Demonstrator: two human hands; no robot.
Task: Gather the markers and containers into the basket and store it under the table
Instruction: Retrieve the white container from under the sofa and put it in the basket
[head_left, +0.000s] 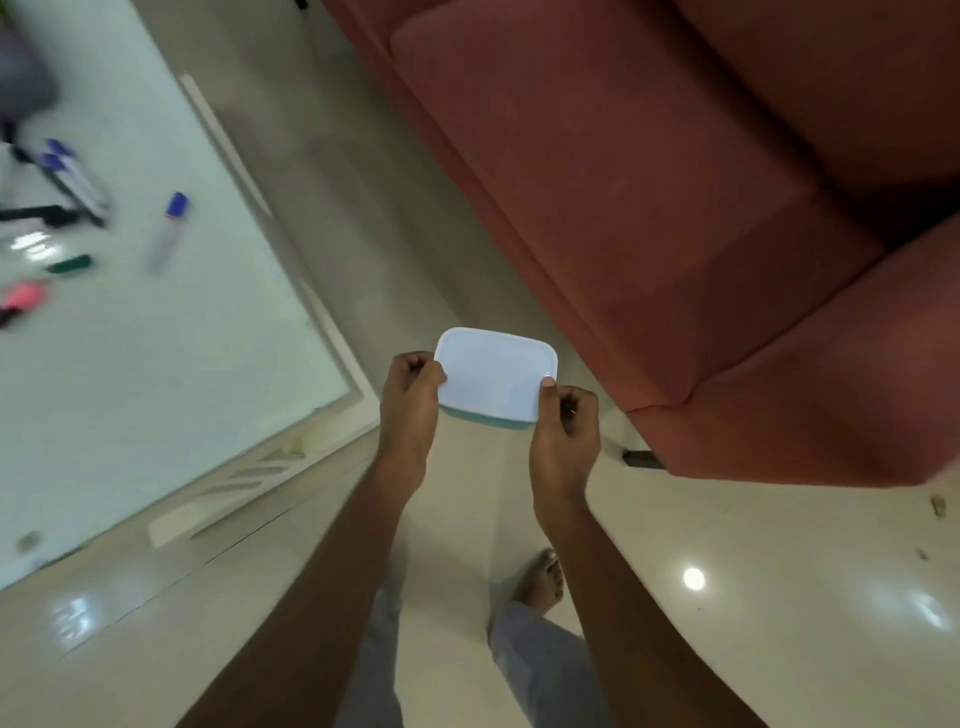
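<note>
A small rectangular container (496, 373) with a pale lid and a teal base is held over the floor, between the table and the sofa. My left hand (410, 392) grips its left edge with curled fingers. My right hand (566, 426) pinches its right edge, thumb on the lid. On the glass table (156, 374) at the left lie several markers, blurred: a blue-capped one (169, 228), two more blue ones (72, 176), a green one (67, 264) and a pink one (23, 297). No basket is in view.
A dark red sofa (675, 208) fills the upper right, its corner close to my right hand. Glossy tiled floor (727, 597) lies below, with my bare foot (540, 577) and trouser legs. A dark blurred object sits at the table's far left corner.
</note>
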